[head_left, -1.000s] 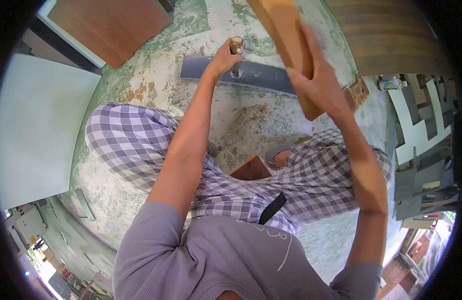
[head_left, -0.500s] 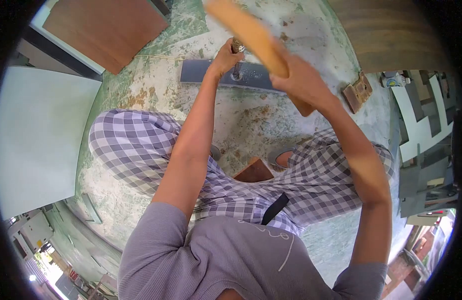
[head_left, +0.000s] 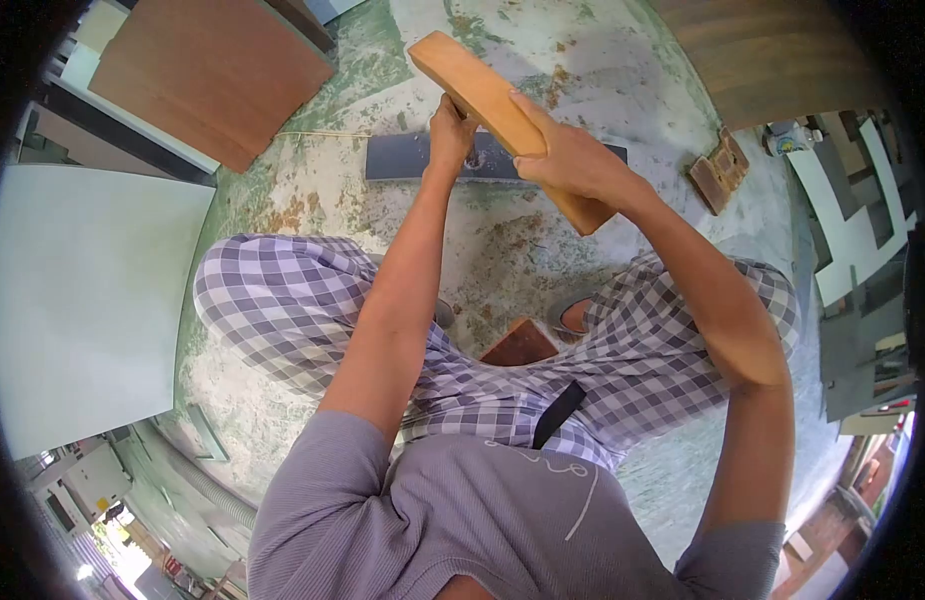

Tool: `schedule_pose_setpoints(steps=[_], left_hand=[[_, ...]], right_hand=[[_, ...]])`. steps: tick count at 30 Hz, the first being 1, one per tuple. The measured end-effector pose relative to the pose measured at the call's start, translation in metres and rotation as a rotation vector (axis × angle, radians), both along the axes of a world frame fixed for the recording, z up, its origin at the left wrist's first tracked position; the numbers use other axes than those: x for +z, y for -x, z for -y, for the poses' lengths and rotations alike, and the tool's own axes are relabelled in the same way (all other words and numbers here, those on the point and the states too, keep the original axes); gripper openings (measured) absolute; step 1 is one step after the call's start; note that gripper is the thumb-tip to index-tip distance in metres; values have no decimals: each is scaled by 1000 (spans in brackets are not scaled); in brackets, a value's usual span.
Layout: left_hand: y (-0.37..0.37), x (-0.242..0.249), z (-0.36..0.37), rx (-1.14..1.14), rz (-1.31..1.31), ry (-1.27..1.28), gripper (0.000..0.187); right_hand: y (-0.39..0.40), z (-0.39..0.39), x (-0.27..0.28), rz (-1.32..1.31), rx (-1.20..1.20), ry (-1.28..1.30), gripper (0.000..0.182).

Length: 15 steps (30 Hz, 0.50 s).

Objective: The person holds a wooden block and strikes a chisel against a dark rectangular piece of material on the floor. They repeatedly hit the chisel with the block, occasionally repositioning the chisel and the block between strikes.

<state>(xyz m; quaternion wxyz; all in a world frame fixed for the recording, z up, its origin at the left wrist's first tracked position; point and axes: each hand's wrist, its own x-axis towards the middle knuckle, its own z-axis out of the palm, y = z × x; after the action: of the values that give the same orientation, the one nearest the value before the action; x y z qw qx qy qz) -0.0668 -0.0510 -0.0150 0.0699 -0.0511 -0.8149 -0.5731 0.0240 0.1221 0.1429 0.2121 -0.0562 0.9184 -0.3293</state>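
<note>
My left hand (head_left: 449,140) is closed around a dark, rod-like tool (head_left: 471,158) held upright, its lower end at the face of a grey board (head_left: 397,158). The hand and the wooden block hide most of this tool. My right hand (head_left: 574,160) grips a thick orange-brown wooden block (head_left: 479,80) by its nearer half. The block slants across the view, its far end raised to the upper left and overlapping the tool's top. Pale dust and chips lie on the board around the tool's tip.
A worn brown wooden piece (head_left: 719,172) lies on the stained floor at right. Another brown block (head_left: 519,343) sits between my feet. Large panels (head_left: 202,80) lean at upper left, and a pale sheet (head_left: 92,300) stands at left. Grey offcuts (head_left: 862,220) are stacked at far right.
The wooden block in my right hand has come down and left, over the upright tool, and is now sharp instead of blurred. My left hand keeps its grip on the tool.
</note>
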Motion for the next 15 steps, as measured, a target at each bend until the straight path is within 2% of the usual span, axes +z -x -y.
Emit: schedule_pose_setpoints(steps=[3, 5, 6, 8, 11, 12, 13, 15], left_hand=[[30, -25, 8, 50, -59, 67, 35], [55, -28, 23, -90, 63, 194, 38], [60, -24, 28, -87, 58, 193, 38], [67, -2, 34, -319, 322, 145, 44], [66, -10, 27, -252, 191, 174, 49], [69, -14, 25, -287, 252, 198, 48], [65, -14, 25, -285, 249, 197, 48], [62, -14, 23, -395, 262, -44, 49]], right_hand=[[-1, 0, 6, -37, -39, 45, 86], [-1, 0, 7, -106, -57, 83, 86], [1, 1, 8, -167, -74, 124, 86], [4, 3, 29, -231, -70, 157, 87], [5, 3, 50, -351, -89, 167, 89], [4, 3, 51, -405, -108, 145, 90], [4, 1, 46, -408, -105, 144, 90], [9, -7, 26, -202, -60, 97, 90]])
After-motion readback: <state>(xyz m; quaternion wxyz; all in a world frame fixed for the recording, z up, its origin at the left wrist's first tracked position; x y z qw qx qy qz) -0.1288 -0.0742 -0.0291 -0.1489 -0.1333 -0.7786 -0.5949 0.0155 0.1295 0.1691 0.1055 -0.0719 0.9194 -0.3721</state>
